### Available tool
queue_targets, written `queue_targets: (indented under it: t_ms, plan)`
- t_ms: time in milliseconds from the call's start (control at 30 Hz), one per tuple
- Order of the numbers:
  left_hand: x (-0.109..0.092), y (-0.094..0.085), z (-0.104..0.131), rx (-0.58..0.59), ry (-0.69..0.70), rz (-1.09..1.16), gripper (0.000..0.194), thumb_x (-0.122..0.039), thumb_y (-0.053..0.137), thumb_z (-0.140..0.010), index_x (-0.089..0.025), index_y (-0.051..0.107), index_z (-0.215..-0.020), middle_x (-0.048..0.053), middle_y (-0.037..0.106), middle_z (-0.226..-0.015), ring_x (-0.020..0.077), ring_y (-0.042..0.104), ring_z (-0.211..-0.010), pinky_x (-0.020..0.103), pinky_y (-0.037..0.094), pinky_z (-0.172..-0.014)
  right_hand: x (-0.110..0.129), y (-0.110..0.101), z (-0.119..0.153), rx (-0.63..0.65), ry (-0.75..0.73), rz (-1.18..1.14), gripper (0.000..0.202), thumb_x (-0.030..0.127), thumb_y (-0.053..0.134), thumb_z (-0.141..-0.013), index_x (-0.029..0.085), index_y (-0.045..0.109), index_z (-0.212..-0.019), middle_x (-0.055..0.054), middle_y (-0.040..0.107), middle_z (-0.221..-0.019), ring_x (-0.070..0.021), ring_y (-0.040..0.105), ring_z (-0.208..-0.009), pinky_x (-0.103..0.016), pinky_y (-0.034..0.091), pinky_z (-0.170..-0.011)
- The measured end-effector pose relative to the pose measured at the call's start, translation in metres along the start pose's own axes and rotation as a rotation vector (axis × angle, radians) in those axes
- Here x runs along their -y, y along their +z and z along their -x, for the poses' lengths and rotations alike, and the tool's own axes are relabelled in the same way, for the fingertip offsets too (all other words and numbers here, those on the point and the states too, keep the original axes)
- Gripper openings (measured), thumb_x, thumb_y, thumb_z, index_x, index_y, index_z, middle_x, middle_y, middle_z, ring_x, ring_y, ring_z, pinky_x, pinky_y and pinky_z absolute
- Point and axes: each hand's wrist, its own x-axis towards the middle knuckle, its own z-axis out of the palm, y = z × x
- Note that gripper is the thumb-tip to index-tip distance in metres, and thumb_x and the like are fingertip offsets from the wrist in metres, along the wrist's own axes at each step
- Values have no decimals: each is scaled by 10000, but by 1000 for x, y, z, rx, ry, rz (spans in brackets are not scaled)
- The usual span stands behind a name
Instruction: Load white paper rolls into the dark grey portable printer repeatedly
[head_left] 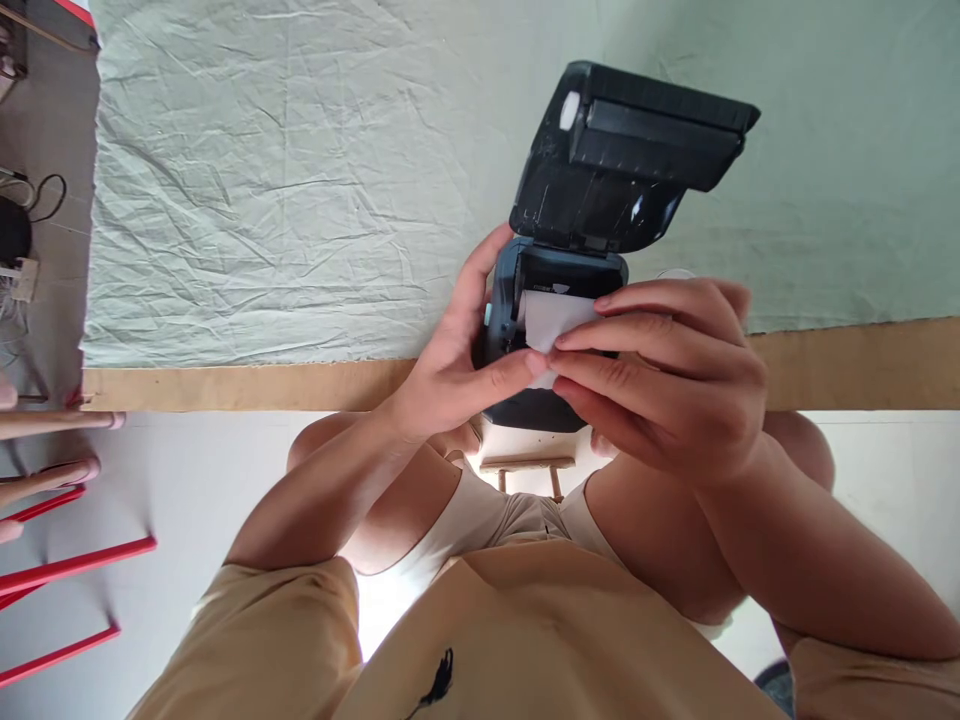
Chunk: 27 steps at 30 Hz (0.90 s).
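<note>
A small dark portable printer [501, 270] tilts over the table's front edge, its black lid [574, 200] swung up and away from me. White paper [553, 315], apparently a roll, sits in the printer's open compartment. My left hand [454, 355] wraps the printer's left side, with the thumb reaching across onto the paper. From the right, my right hand [667, 370] pinches the paper between its fingers. Those fingers cover the right part of the compartment.
A wrinkled pale green cloth [285, 180] covers the table, whose wooden front edge [225, 388] shows below it. Cables [46, 198] and other items lie at the far left. Red metal legs [82, 560] and another person's feet [75, 470] are at lower left.
</note>
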Motion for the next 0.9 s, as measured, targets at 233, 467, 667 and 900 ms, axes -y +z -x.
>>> queue_targets:
  t_ms: [233, 467, 667, 900]
  plan:
    - [-3, -3, 5, 140, 73, 51, 1029, -351, 1082, -955, -379, 623, -1874, 52, 845, -1649, 209, 876, -1153, 301, 746, -951, 4, 3, -2, -166, 161, 64, 123, 287, 745, -1218, 271, 828, -1308, -91, 928, -1256, -293, 901, -1170, -486, 679, -1014]
    - [-18, 6, 12, 66, -132, -8, 1089, -388, 1026, -978, -379, 528, -1947, 66, 824, -1690, 246, 915, -1136, 309, 726, -875, -14, 2, 2, -197, 306, -94, 288, 356, 763, -1150, 349, 736, -1436, -184, 788, -1734, -463, 772, -1678, -701, 690, -1299]
    - [0, -8, 13, 127, -90, -7, 1352, -339, 1128, -879, -455, 386, -2003, 57, 810, -1564, 250, 872, -1140, 389, 766, -956, 0, -3, 0, 56, 460, -100, 374, 643, 974, -1054, 357, 843, -1258, -139, 916, -1353, -432, 887, -1360, -562, 777, -976]
    - [6, -8, 6, 59, -96, 12, 1190, -780, 1120, -847, -405, 584, -1841, 112, 790, -1675, 423, 840, -1471, 596, 746, -1237, 12, -8, 1, 152, 551, -178, 475, 695, 953, -1100, 285, 805, -911, -74, 854, -902, -266, 819, -901, -360, 598, -682]
